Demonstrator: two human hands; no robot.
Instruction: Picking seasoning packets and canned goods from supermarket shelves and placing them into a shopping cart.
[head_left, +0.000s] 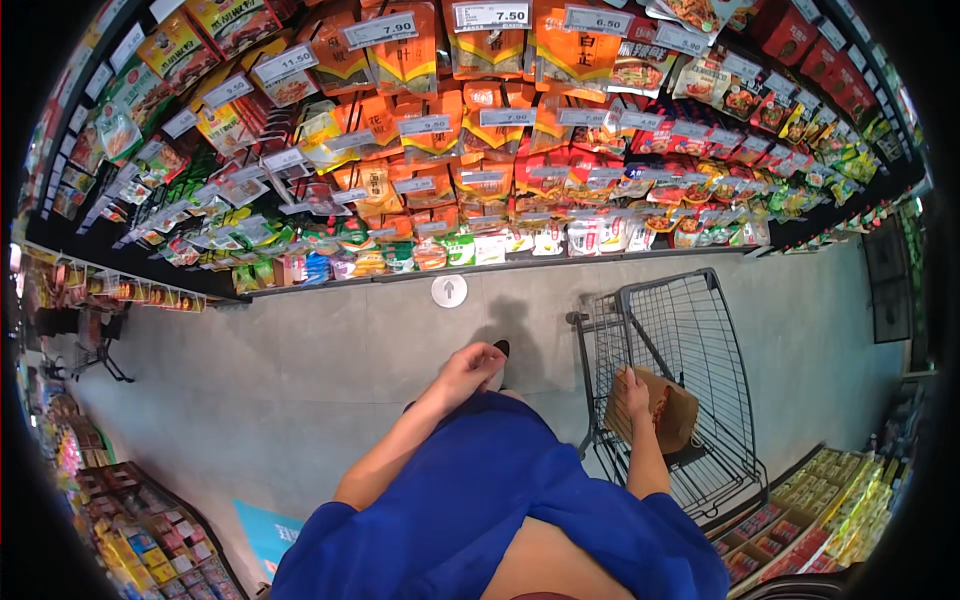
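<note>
My right hand (638, 394) is closed around the dark handle bar (628, 334) of a black wire shopping cart (720, 330) at my right side. A brown paper bag (675, 412) rests inside the cart, partly behind my right hand and forearm. My left hand (471, 370) hovers in front of my body with its fingers curled in, and nothing shows in it. Beyond both hands a long shelf display (465, 191) carries seasoning packets, among them orange spice pouches (574, 49) on hooks with price tags.
A round white floor marker (449, 291) with an arrow lies before the shelf. Another cart (101, 352) stands at the far left. Boxed goods fill a display (154, 532) at lower left and a stand (806, 510) at lower right. A blue sign (266, 532) is behind my left arm.
</note>
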